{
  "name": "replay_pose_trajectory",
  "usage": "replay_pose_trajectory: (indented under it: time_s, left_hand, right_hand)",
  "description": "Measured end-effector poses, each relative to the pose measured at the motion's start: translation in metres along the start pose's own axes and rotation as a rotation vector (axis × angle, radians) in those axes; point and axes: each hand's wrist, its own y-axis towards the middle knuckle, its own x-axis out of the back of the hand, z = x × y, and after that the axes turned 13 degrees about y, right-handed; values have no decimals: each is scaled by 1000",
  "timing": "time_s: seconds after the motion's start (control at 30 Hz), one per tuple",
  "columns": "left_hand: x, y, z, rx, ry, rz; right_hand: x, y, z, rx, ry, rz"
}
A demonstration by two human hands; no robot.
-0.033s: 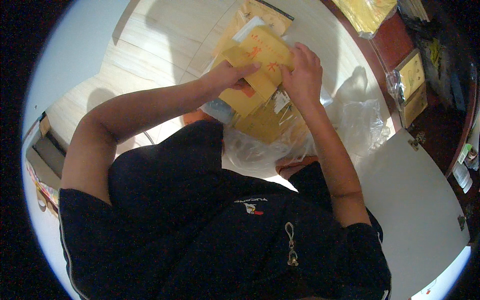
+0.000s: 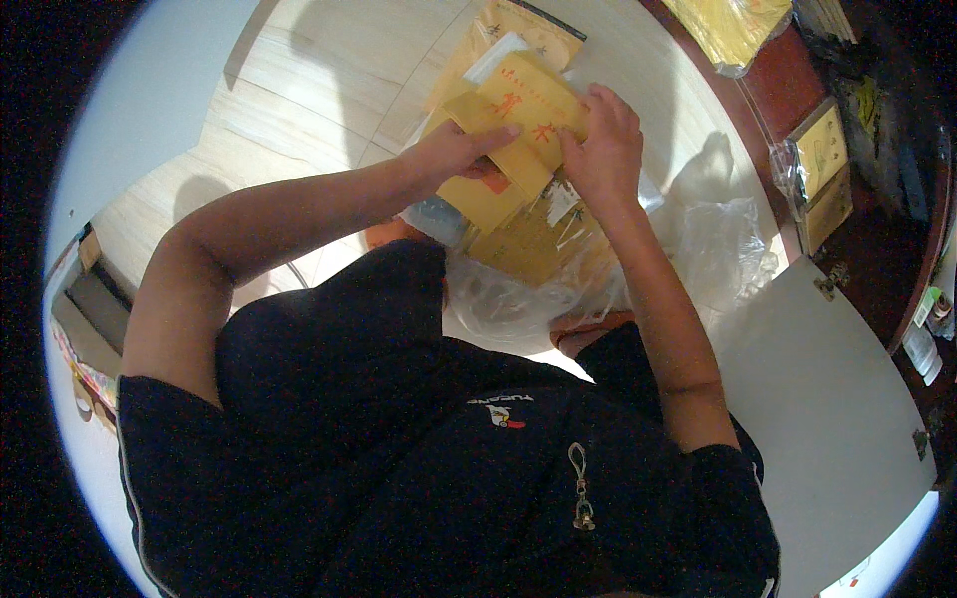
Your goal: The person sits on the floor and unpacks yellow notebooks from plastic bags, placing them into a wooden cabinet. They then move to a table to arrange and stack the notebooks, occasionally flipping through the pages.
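While you hold the yellow booklet (image 2: 533,100) before you, red-printed face up, it sits raised and tilted over a loose heap of other papers. Your left hand (image 2: 457,157) is closed on its near-left part, thumb flat on top, fingers mostly hidden beneath; your right hand (image 2: 604,149) is nearly closed at its right edge, thumb on the near side, fingers curled at the far side. Cannot tell whether the flap under your left thumb belongs to the same booklet. Step in hand, as judged: handling or squaring the booklet with both hands. Any further move likely calls for a firm left pinch and a light right guide, since thin paper should bend easily.

Just below the booklet, a tan printed sheet (image 2: 523,251) lies among clear plastic wrap (image 2: 498,299). Beyond it, another yellow book (image 2: 543,40) rests on the pale tiled floor (image 2: 284,140). To your right: a crumpled clear bag (image 2: 723,239), then a white panel (image 2: 817,419) and, farther up, a plastic-wrapped yellow bundle (image 2: 733,25).
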Motion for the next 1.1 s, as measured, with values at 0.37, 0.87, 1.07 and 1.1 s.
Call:
replay_pose_trajectory:
  time_s: [0.37,0.87,1.07,1.1]
  left_hand:
    - [-2,-4,-6,-11,48,19]
    - [1,-1,-1,-58,67,61]
    - [1,-3,-5,1,63,19]
    - [0,-3,-3,-8,44,12]
  right_hand:
    - [1,-18,30,-47,392,-1]
    - [12,4,3,-19,32,-21]
    - [4,-3,-4,38,-101,39]
    - [1,-4,-5,43,-102,29]
